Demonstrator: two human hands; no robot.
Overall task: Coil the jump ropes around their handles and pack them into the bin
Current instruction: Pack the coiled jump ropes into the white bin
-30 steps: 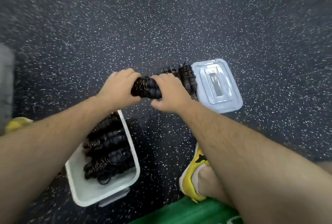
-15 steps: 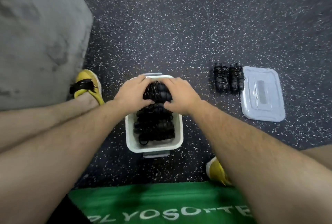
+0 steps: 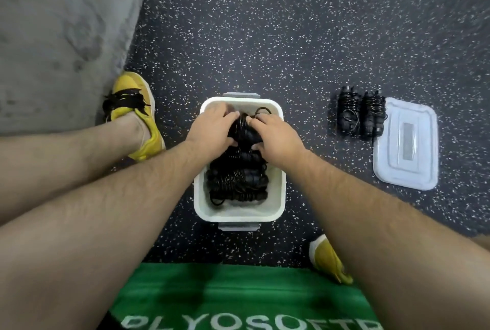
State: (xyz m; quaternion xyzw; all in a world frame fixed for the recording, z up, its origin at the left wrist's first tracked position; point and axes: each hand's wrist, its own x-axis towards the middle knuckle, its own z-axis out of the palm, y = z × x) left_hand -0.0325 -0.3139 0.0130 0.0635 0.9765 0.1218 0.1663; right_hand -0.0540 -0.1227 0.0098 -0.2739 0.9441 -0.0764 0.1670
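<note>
One yellow shoe [image 3: 132,113] far left on the speckled floor [image 3: 265,38]. Left hand [image 3: 212,128] and right hand [image 3: 275,139], fingers curled, both grip one coiled jump rope [image 3: 242,131] at the far end of the single white bin [image 3: 238,215]. Packed ropes [image 3: 236,184] lie beneath it, overlapping; count unclear. Second yellow shoe [image 3: 328,260] nearer. Right of the bin: two spare coiled ropes [image 3: 348,115] touching side by side, then one lid [image 3: 405,144].

Inside the bin [image 3: 277,197], packed ropes [image 3: 236,184] fill the middle; a coiled rope [image 3: 242,131] gripped by the left hand [image 3: 212,128] and right hand [image 3: 275,139] blocks its far end. Its near end shows a bare strip. Right of the bin, floor [image 3: 305,117] lies open up to two rope bundles [image 3: 360,115] and a lid [image 3: 408,144]. Left of it stands a yellow shoe [image 3: 130,83], a grey block [image 3: 61,38] beyond it.
</note>
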